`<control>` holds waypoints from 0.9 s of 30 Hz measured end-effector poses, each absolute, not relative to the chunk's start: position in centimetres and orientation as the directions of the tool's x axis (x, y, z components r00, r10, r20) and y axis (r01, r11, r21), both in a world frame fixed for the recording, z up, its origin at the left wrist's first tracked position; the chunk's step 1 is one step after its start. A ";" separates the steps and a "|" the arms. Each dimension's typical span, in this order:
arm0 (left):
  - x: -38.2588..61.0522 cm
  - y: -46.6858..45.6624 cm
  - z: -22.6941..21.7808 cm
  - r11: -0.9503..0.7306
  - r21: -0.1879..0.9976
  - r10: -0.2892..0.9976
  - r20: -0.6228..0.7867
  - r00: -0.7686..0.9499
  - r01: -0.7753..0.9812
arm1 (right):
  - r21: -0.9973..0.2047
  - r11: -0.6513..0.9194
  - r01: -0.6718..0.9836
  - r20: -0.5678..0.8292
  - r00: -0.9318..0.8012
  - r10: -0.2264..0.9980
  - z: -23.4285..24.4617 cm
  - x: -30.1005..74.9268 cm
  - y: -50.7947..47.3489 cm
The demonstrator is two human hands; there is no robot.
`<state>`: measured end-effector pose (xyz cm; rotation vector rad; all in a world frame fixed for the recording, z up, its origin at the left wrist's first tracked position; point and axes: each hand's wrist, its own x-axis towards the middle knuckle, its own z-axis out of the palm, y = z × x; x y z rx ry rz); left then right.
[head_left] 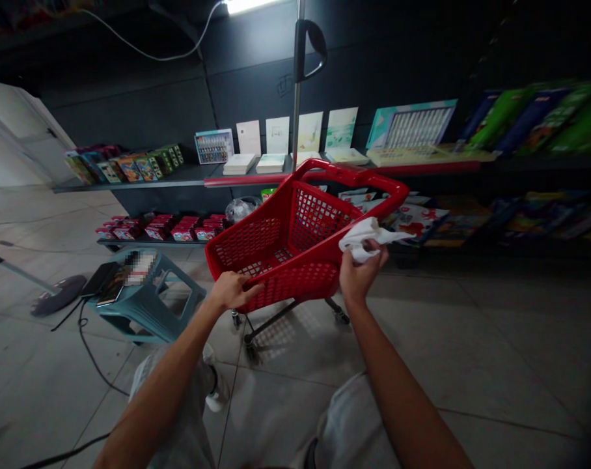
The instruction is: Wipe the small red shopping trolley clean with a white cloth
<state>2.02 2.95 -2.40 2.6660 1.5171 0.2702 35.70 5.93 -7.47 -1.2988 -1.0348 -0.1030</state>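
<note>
A small red shopping cart (271, 280) with a lattice basket stands in front of me on thin legs with wheels, its handle raised toward the back right. My left hand (234, 290) grips the near top rim at the cart's lower left end. At the right end of the same rim, my right hand (362, 270) holds a crumpled white cloth (361, 236) against the red plastic. One end of the cloth sticks out to the right. Only a few bits of the floor show through the holes of the basket.
Behind the cart runs a dark shelf (168, 184) with books, boxes and pen sets; more packets lie on the lower level. Left of the cart, a blue-green stool (166, 260) carries a phone-like device and other items. Cables cross the floor near a stand's round base (58, 296).
</note>
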 end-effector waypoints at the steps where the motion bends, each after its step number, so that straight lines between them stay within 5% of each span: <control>1: 2.0 3.0 -2.4 -0.514 0.141 0.858 0.117 0.501 0.846 | -0.713 0.341 0.613 0.694 0.545 0.470 -7.1 35.1 5.5; 9: 1.9 3.5 -2.7 -0.502 0.139 0.864 0.112 0.490 0.854 | -0.485 0.419 0.768 0.791 0.181 0.585 -4.9 33.5 3.9; 18: 1.4 4.0 -2.4 -0.490 0.190 0.872 0.106 0.479 0.851 | -0.402 0.411 0.818 0.777 0.067 0.626 -3.7 33.9 2.9; 27: 1.4 3.9 -2.0 -0.509 0.229 0.860 0.085 0.504 0.830 | -0.168 0.385 0.908 0.732 -0.147 0.665 -0.2 37.9 5.8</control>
